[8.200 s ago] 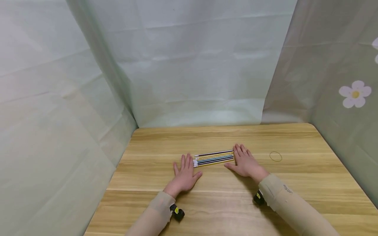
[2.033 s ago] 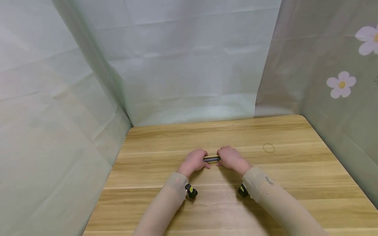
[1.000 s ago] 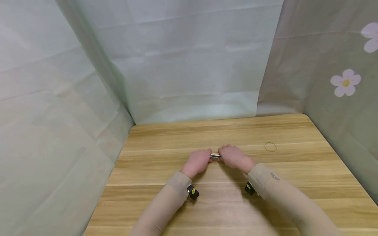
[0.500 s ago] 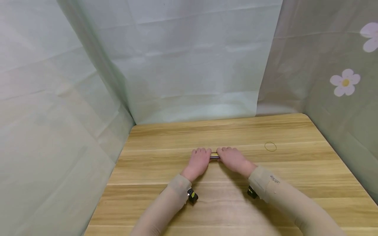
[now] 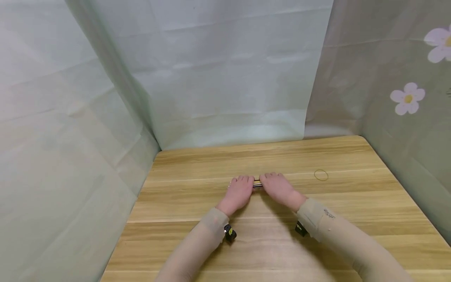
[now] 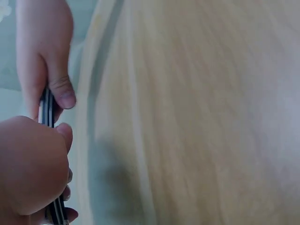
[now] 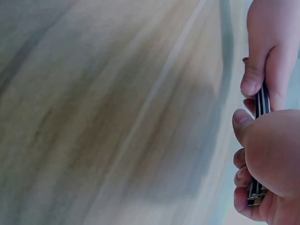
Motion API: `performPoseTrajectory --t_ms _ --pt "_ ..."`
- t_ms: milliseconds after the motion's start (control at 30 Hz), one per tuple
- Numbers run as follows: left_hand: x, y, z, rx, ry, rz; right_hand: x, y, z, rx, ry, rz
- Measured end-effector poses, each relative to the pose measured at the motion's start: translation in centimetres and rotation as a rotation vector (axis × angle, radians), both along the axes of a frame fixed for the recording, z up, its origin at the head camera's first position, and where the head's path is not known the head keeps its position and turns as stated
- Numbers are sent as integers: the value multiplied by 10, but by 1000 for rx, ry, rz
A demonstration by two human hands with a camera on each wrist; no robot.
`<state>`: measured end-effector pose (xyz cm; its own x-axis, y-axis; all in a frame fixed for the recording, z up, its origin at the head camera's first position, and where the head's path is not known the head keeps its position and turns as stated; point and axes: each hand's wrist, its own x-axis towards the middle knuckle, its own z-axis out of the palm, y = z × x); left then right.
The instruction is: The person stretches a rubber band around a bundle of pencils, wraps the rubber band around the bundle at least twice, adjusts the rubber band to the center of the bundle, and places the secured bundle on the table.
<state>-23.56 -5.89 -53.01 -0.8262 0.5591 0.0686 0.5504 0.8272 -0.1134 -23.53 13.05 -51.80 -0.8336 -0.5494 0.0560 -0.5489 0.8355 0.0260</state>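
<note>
Both hands hold one bundle of pencils (image 5: 258, 183), with striped dark and yellow sides showing in the short gap between the hands. My left hand (image 5: 240, 192) has its fingers and thumb curled round the left part of the bundle. The right part is gripped by my right hand (image 5: 280, 190). In the left wrist view, the dark pencils (image 6: 47, 110) run lengthwise through both fists. Several pencil ends (image 7: 256, 197) poke out below my right palm in the right wrist view. The hands hide most of the bundle.
A thin yellowish rubber band (image 5: 321, 175) lies on the wooden table (image 5: 197, 250), right of my right hand. Pale curtains (image 5: 225, 86) surround the table at the back and sides. A small black camera (image 5: 230, 234) sits on the left wrist.
Earlier the pencils lay on the table between flat hands. Since then, the hands have closed round them in one bundle. In the last second, the left fingers have shifted their grip.
</note>
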Motion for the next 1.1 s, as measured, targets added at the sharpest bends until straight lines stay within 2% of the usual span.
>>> performPoseTrajectory --t_ms 133,367,533,700,900,1100 --pt "-1 2 -2 -42 5 -7 2 -1 0 -8 -12 -16" --pt "0 0 -2 -7 -1 -9 2 0 1 -62 -37 -15" --pt "-1 -6 2 26 36 -8 1 5 8 -174 -68 -22" --pt "-6 -20 -3 44 40 40 5 16 22 -284 -168 -80" --pt "-11 -31 -4 54 35 51 10 33 29 -265 -234 -172" --pt "-12 -34 -2 56 50 45 12 36 22 -220 -266 -170"
